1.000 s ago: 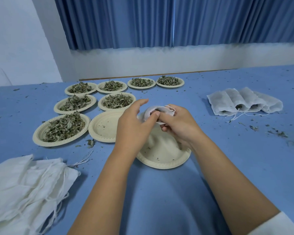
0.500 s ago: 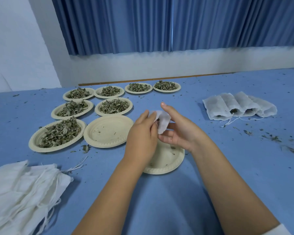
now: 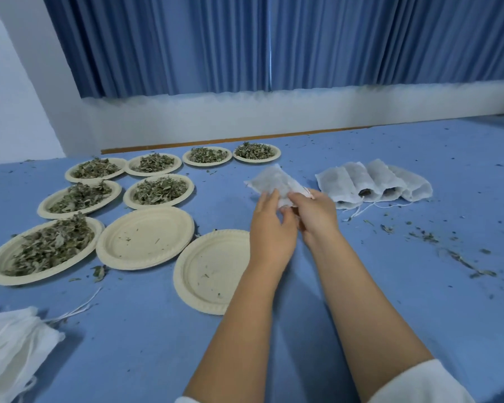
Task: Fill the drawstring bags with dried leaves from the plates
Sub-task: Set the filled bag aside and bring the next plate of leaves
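Blue curtain (image 3: 274, 45) hangs across the back wall, above a white ledge. Blue surface (image 3: 390, 286) fills the lower frame, w/ leaf crumbs scattered mostly on the right. Pile of empty white drawstring bags (image 3: 9, 350) lies at the near left corner, strings trailing out. Seven plates w/ dried leaves (image 3: 45, 250) sit at left and back in rows. Two empty plates: one (image 3: 144, 238) beside the nearest full plate, another (image 3: 213, 271) nearer, its right edge under the left forearm. Row of four filled bags (image 3: 373, 183) lies at right, mouths toward the camera, touching each other. Left hand (image 3: 271, 228) and right hand (image 3: 314, 213) are close together, both pinching the near end of one filled bag (image 3: 274, 181), held above the surface, just left of the row. White sleeve (image 3: 419, 385) at right wrist's upper arm.
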`<control>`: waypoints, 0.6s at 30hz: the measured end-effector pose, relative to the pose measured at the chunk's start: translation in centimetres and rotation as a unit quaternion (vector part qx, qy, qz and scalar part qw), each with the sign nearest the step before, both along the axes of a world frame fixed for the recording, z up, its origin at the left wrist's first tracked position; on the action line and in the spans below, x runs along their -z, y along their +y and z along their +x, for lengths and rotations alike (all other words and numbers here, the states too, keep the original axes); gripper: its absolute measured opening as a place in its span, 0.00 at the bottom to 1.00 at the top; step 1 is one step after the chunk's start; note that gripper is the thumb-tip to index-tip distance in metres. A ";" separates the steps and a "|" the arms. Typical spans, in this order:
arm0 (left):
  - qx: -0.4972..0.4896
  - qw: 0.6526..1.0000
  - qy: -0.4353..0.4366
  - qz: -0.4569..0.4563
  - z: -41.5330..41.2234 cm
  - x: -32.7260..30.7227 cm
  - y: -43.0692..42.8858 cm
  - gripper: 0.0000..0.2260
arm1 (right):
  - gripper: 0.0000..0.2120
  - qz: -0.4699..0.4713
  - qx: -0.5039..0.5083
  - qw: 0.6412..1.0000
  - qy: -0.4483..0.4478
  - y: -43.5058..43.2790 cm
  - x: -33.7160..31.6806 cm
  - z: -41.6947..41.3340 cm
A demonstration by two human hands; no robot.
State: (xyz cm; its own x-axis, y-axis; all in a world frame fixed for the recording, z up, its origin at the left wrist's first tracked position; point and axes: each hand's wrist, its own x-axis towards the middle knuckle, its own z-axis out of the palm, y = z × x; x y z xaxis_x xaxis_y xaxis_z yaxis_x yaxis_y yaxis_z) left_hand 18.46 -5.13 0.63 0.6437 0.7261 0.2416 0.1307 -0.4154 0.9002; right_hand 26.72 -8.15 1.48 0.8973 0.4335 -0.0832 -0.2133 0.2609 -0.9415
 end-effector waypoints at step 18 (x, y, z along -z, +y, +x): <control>0.006 1.000 0.001 -0.028 1.8 0.0 -0.5 0.15 | 0.09 -0.316 0.163 0.899 -0.257 0.9 4.3 7.9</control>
